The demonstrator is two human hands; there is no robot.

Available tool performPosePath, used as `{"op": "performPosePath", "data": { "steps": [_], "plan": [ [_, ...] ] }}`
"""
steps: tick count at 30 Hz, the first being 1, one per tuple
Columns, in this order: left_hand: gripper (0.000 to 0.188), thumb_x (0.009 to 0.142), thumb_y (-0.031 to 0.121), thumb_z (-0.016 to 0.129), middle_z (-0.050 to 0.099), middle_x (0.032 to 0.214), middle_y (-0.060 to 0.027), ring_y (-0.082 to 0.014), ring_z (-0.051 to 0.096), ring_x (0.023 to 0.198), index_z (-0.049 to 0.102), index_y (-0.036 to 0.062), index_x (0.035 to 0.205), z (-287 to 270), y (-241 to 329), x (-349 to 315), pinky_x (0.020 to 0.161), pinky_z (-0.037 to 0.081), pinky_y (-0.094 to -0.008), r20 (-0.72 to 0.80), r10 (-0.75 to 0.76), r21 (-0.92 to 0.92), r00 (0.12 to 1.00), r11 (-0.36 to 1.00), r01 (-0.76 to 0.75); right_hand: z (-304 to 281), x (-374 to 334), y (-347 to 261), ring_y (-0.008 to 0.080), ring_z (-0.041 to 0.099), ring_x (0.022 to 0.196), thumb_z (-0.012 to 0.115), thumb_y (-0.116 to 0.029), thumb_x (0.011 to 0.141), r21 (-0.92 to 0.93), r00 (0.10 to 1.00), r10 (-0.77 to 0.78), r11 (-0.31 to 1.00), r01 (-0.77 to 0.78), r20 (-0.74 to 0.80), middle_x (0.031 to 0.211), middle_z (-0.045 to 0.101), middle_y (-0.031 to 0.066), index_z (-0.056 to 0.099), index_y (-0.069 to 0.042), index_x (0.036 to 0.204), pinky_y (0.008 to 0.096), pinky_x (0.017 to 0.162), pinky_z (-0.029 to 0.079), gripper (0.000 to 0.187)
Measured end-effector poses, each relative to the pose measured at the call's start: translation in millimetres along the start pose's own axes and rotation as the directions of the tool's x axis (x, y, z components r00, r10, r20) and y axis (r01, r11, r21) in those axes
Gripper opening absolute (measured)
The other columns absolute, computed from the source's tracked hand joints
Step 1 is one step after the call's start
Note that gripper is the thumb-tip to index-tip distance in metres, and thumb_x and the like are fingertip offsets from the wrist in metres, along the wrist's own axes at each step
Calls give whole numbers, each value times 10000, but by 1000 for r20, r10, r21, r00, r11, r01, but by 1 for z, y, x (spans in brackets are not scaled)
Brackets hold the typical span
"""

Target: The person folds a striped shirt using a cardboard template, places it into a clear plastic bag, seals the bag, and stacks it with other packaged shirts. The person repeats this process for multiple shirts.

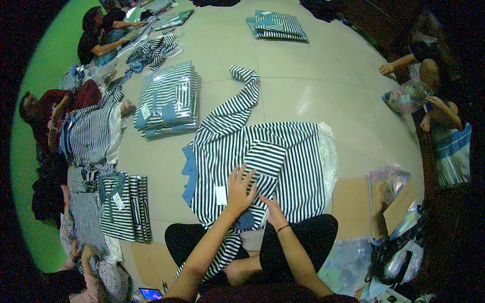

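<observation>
A black-and-white striped shirt [303,166] with a blue zigzag-edged collar [189,177] lies spread before my crossed legs. One sleeve stretches away over the floor; the other is folded over the body, its blue cuff [245,220] near my knees. A white tag [221,195] lies on the shirt beside my left hand. My left hand [241,191] is open, pressing flat on the stripes with fingers spread. At the folded sleeve's near edge, my right hand [275,214] pinches the fabric, its fingers partly hidden. Clear plastic [327,156] shows under the shirt's right side.
Stacks of bagged, folded striped shirts [169,98] stand ahead left, at the left [124,207] and far ahead [278,25]. Several people sit along the left side, another person [429,70] at the right. Cardboard [348,207] and plastic bags [346,262] lie right of my knee; a phone [150,293] lies lower left.
</observation>
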State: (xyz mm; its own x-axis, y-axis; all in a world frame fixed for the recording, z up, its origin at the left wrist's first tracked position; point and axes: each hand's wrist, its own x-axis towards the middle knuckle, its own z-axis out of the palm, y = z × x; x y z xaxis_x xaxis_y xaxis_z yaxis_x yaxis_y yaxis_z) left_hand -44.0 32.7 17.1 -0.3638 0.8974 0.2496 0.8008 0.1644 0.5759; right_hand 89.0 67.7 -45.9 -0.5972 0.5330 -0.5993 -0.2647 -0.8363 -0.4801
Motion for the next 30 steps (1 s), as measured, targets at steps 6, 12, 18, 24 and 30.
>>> {"op": "performPosePath", "data": {
  "steps": [6, 12, 18, 24, 30],
  "plan": [
    [396, 779, 334, 457, 247, 1312, -138, -381, 192, 1194, 464, 188, 1147, 28, 2, 1, 922, 161, -536, 265, -145, -8, 953, 988, 153, -7, -2, 4, 212, 481, 987, 529, -20, 734, -86, 994, -60, 994, 68, 91, 1118, 453, 98, 265, -56, 1225, 336, 793, 431, 559],
    [300, 702, 265, 625, 518, 823, -90, -175, 496, 764, 529, 19, 843, -81, 9, -3, 672, 396, -274, 292, -157, -311, 943, 917, 249, 2, -26, -26, 219, 550, 855, 593, -37, 653, -27, 998, 64, 998, -63, 28, 959, 554, 84, 426, -37, 1096, 354, 767, 445, 473],
    [255, 642, 254, 633, 541, 745, -85, -254, 493, 732, 549, 33, 739, -138, 73, -22, 681, 361, -345, 474, 213, -145, 854, 976, -164, 16, -70, -48, 169, 527, 864, 620, -61, 628, -251, 978, 7, 967, 46, 208, 935, 564, 63, 431, -10, 1081, 311, 814, 383, 494],
    [268, 679, 231, 550, 492, 1048, -70, -277, 406, 1017, 518, 67, 888, -150, 126, -38, 877, 280, -426, 447, 711, -349, 543, 697, -626, 33, -124, -65, 193, 542, 847, 608, -30, 637, -395, 943, 165, 918, -40, 288, 934, 548, 97, 409, 4, 1080, 307, 754, 442, 487],
    [290, 707, 312, 549, 533, 827, -51, -234, 470, 842, 526, 117, 920, -159, 151, -64, 870, 275, -433, 513, 662, -153, 546, 697, -701, 41, -174, -66, 153, 527, 879, 660, -47, 614, -389, 887, 47, 908, 154, 459, 988, 540, 46, 431, -39, 1104, 273, 789, 421, 541]
  ]
}}
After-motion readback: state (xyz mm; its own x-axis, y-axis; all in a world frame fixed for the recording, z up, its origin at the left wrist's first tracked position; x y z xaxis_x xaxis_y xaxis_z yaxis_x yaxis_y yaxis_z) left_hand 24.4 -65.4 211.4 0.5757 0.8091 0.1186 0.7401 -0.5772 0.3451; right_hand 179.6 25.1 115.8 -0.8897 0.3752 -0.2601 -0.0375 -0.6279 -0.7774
